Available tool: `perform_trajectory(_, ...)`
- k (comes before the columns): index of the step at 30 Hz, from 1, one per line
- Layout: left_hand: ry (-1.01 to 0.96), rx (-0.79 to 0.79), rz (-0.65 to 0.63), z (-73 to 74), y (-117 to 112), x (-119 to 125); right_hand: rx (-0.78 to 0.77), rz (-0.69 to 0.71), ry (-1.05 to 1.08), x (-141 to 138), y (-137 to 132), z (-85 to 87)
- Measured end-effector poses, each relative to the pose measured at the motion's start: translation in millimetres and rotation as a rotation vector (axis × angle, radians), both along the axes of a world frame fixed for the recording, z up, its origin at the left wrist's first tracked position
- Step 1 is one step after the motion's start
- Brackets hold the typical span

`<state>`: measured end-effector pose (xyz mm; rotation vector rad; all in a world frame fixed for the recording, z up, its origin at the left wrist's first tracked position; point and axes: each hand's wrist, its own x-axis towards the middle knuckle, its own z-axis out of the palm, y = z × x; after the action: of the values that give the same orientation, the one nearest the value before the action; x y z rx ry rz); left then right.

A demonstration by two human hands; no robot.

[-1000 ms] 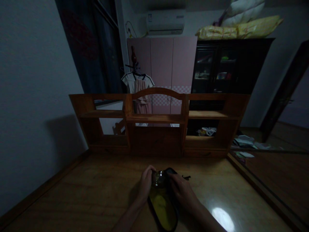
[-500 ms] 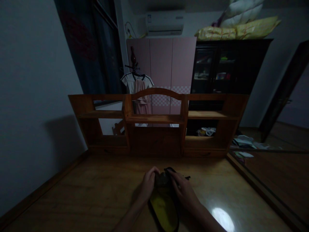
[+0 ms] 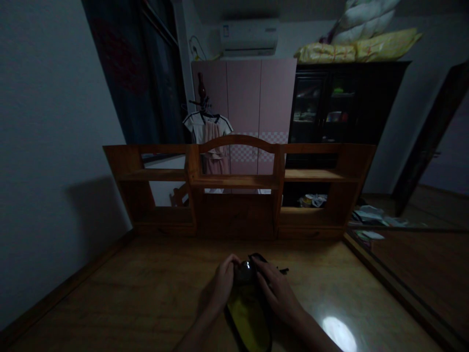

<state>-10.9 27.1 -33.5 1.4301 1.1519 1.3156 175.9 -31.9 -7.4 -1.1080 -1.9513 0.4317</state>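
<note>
A long dark case with a yellow lining point(image 3: 249, 318) lies open on the wooden desk point(image 3: 146, 293), pointing toward me. At its far end sits a small dark glossy object point(image 3: 245, 270) that I cannot make out in the dim light. My left hand point(image 3: 221, 286) curls round the left side of that object. My right hand point(image 3: 276, 291) presses against its right side, fingers bent over the case's far end. A short black strap point(image 3: 282, 269) sticks out just beyond my right hand.
A wooden desk hutch point(image 3: 238, 188) with open shelves stands along the back of the desk. A grey wall point(image 3: 47, 146) lies to the left. Behind are a pink wardrobe point(image 3: 252, 102), a dark cabinet point(image 3: 330, 102) and hanging clothes point(image 3: 208, 132). A light glare point(image 3: 339, 332) shines on the desk.
Both hands have shifted only slightly around the object at the case's far end. The view has tilted a little.
</note>
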Motion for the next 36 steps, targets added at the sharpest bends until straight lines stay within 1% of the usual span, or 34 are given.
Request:
perform_trajectory(6, -0.032, 0.044, -0.035, -0.9, 1, 1, 0.041, 0.016, -0.014, 0, -2, 1.1)
perform_trajectory(12, -0.001, 0.004, 0.047, 4.0, -3, 2, 0.07, 0.008, -0.043, 0, -4, 4.4)
perform_trajectory(19, 0.023, 0.013, 0.079, 4.2, -4, 3, 0.108, 0.027, -0.051, 0, -3, 6.3)
perform_trajectory(24, 0.05, -0.017, 0.088, 5.4, -4, 2, 0.076, 0.0, -0.025, -1, -3, 6.6)
perform_trajectory(30, 0.058, -0.015, 0.087, 13.5, -7, 2, 0.057, 0.0, -0.012, 0, -4, 7.7)
perform_trajectory(33, 0.049, -0.038, 0.088, 16.6, -9, 3, 0.06, -0.003, -0.004, 0, -4, 7.9)
perform_trajectory(36, 0.023, -0.029, 0.082, 16.8, -9, 3, 0.058, 0.003, 0.001, 0, -4, 7.3)
